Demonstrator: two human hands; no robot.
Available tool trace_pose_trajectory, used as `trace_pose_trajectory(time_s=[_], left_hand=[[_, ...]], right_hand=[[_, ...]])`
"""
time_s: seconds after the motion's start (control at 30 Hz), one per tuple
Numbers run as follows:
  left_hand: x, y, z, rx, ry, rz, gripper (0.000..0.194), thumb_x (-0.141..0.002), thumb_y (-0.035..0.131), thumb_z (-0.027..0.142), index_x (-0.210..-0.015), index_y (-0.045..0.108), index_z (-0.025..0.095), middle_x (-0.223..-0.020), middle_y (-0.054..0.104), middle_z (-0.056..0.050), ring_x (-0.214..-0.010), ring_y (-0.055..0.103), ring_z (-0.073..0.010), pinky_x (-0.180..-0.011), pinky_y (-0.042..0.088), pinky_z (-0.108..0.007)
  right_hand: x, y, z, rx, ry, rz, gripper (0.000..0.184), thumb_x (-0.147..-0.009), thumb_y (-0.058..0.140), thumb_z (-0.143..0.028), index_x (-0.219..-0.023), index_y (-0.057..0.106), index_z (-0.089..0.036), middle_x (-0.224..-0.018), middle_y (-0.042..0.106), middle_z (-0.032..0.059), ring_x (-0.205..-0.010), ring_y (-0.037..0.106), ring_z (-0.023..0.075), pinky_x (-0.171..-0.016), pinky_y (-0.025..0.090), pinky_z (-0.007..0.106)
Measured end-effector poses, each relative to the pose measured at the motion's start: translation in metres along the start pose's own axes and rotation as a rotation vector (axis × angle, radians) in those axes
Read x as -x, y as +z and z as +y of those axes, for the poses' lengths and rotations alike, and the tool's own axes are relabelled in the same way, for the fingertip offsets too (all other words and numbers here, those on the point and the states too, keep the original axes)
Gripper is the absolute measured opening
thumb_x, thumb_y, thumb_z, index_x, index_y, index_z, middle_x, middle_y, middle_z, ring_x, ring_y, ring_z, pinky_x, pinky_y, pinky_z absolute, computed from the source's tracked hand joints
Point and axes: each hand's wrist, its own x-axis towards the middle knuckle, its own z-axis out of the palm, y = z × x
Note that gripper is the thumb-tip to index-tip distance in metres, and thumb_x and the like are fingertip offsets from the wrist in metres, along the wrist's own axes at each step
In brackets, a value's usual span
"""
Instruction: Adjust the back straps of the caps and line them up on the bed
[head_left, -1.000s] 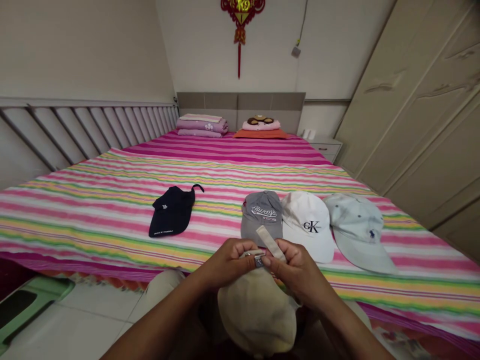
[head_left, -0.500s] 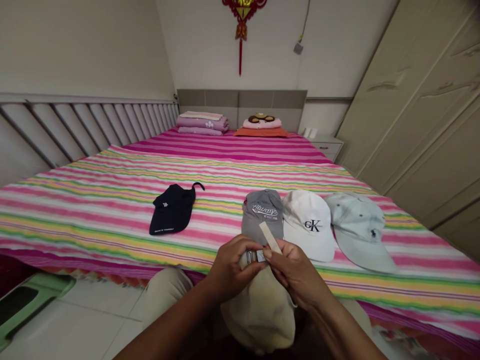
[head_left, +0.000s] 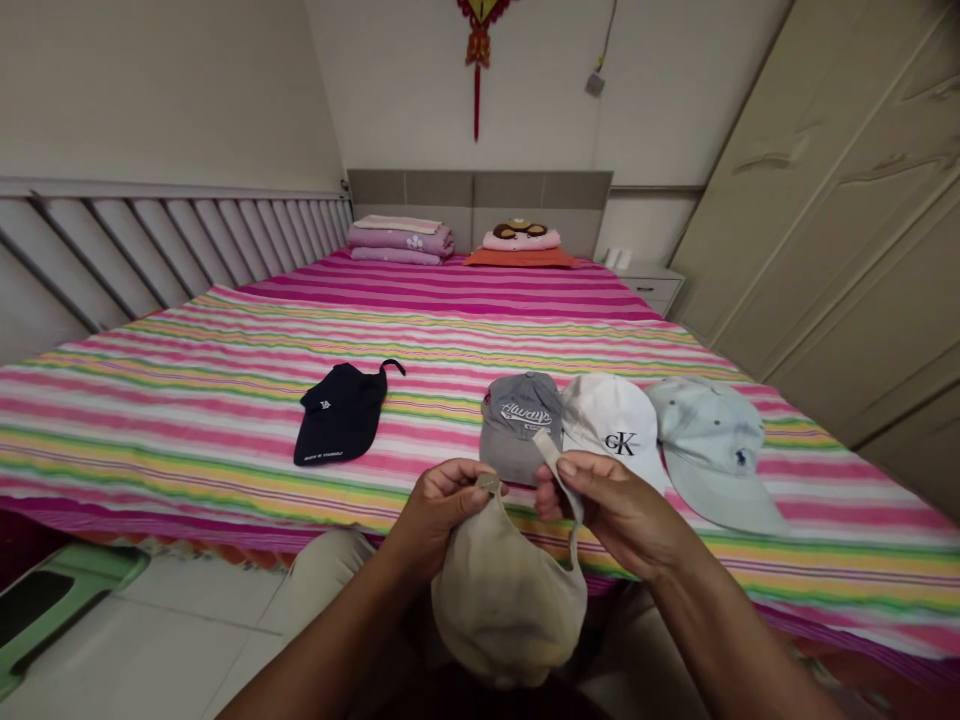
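I hold a beige cap [head_left: 504, 605] in front of me, its crown hanging down over my lap. My left hand [head_left: 435, 510] pinches the metal buckle [head_left: 489, 484] at the cap's back. My right hand [head_left: 619, 505] pinches the cap's loose strap [head_left: 559, 468], now apart from the buckle. On the striped bed [head_left: 225, 400] just beyond my hands lie a grey cap [head_left: 517, 420], a white cap [head_left: 616, 432] and a pale blue cap [head_left: 709, 445] in a row. A navy cap [head_left: 337, 410] lies to the left.
Folded pink bedding [head_left: 397, 240] and a pillow [head_left: 521, 245] sit at the headboard. A slatted rail [head_left: 150, 250] runs along the bed's left side. Wardrobe doors [head_left: 847, 230] stand on the right. A green stool [head_left: 60, 600] is on the floor at left.
The strap has come out of the buckle and my hands have drawn apart, right hand with the strap, left with the buckle. The view has tilted slightly.
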Motion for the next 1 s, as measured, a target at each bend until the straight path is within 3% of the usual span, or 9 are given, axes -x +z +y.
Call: trace_pose_trajectory(time_s=[0.13, 0.27, 0.4, 0.6, 1.0], left_hand=[[0.001, -0.002, 0.007, 0.029, 0.040, -0.008, 0.027, -0.053, 0.075, 0.024, -0.075, 0.064, 0.013, -0.067, 0.065, -0.005, -0.055, 0.056, -0.0099, -0.051, 0.043, -0.019], [0.003, -0.004, 0.015, 0.010, 0.073, 0.002, 0.027, -0.052, 0.076, 0.024, -0.073, 0.064, 0.012, -0.065, 0.065, -0.004, -0.052, 0.055, -0.0091, -0.049, 0.042, -0.019], [0.005, 0.001, 0.015, -0.039, 0.084, -0.014, 0.026, -0.052, 0.076, 0.022, -0.074, 0.065, 0.012, -0.068, 0.066, -0.005, -0.057, 0.056, -0.0096, -0.052, 0.043, -0.018], [0.007, 0.009, 0.007, -0.037, 0.088, -0.077, 0.024, -0.051, 0.076, 0.018, -0.073, 0.067, 0.015, -0.069, 0.065, -0.001, -0.060, 0.057, -0.0087, -0.056, 0.043, -0.019], [0.006, 0.004, 0.004, -0.038, 0.161, -0.091, 0.024, -0.049, 0.077, 0.016, -0.071, 0.068, 0.017, -0.074, 0.063, -0.002, -0.069, 0.057, -0.0122, -0.063, 0.044, -0.024]], right_hand=[[-0.003, 0.001, -0.010, -0.057, -0.097, 0.131, 0.026, -0.066, 0.068, -0.035, -0.081, 0.066, -0.015, -0.070, 0.068, 0.0066, -0.063, 0.063, 0.0156, -0.064, 0.049, 0.027], [-0.003, -0.005, -0.015, -0.069, -0.151, 0.202, 0.025, -0.062, 0.071, -0.036, -0.075, 0.066, -0.015, -0.056, 0.062, 0.0002, -0.049, 0.057, 0.0110, -0.051, 0.046, 0.023], [0.004, 0.000, -0.009, 0.065, -0.095, 0.119, 0.028, -0.064, 0.068, -0.039, -0.059, 0.061, -0.012, -0.035, 0.045, -0.0046, -0.032, 0.037, 0.0048, -0.036, 0.030, 0.018], [0.011, 0.022, 0.009, 0.088, 0.021, 0.019, 0.028, -0.065, 0.066, -0.036, -0.058, 0.048, -0.016, -0.033, 0.037, -0.0094, -0.030, 0.022, 0.0018, -0.033, 0.012, 0.017], [0.007, 0.027, 0.011, 0.146, 0.056, -0.005, 0.028, -0.065, 0.065, -0.036, -0.058, 0.046, -0.017, -0.033, 0.035, -0.0101, -0.029, 0.020, 0.0019, -0.032, 0.009, 0.017]])
